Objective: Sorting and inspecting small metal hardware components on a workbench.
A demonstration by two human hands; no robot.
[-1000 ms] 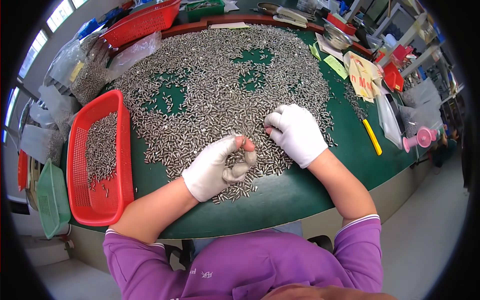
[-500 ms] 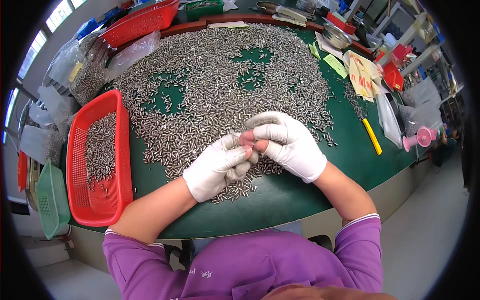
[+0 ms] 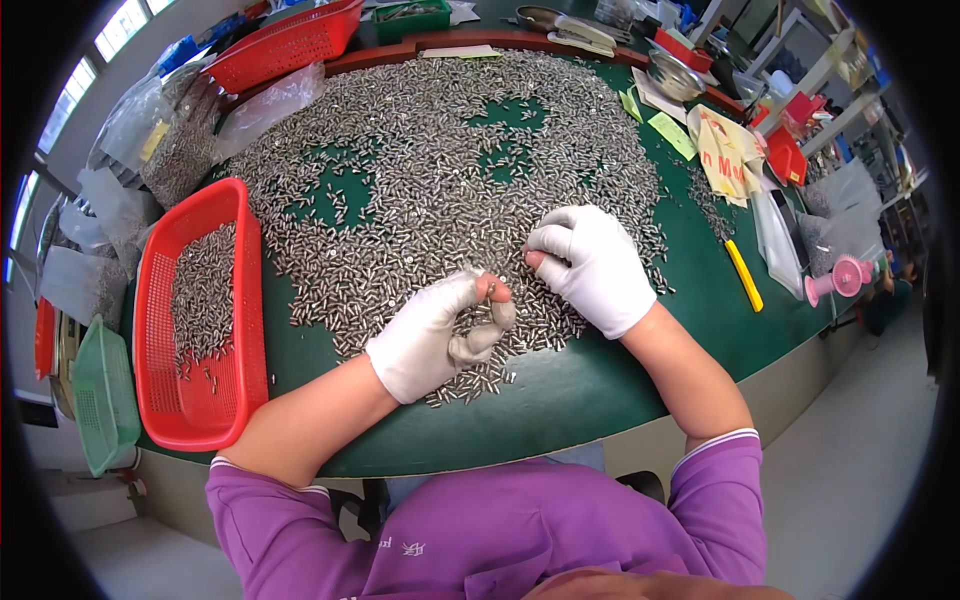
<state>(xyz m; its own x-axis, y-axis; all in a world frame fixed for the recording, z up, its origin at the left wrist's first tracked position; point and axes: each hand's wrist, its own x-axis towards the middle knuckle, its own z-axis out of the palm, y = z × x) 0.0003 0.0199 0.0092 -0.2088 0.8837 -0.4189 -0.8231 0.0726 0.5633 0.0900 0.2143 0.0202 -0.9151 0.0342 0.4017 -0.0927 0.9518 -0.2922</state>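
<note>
A broad spread of small silvery metal cylinders (image 3: 420, 190) covers much of the green tabletop. Above its near part is my left hand (image 3: 425, 335), in a white glove with bare fingertips. Its fingers are curled, and a tiny dark piece, too small to name, shows at the tips. To the right, my right hand (image 3: 592, 270), gloved the same way, reaches low over the pile with thumb and fingers drawn together at the cylinders. Whatever lies between those fingertips is hidden.
At the left stands a red perforated basket (image 3: 250, 330) part-filled with cylinders, beside a pale green basket (image 3: 105, 400). A yellow-handled tool (image 3: 743, 275) and a cloth bag (image 3: 725, 155) lie on the right. Another red basket (image 3: 285, 45) is at the back left.
My hands were together at the fingertips and have come apart. The right one has moved right and slightly away, down to the pile; the left one has stayed near its place.
</note>
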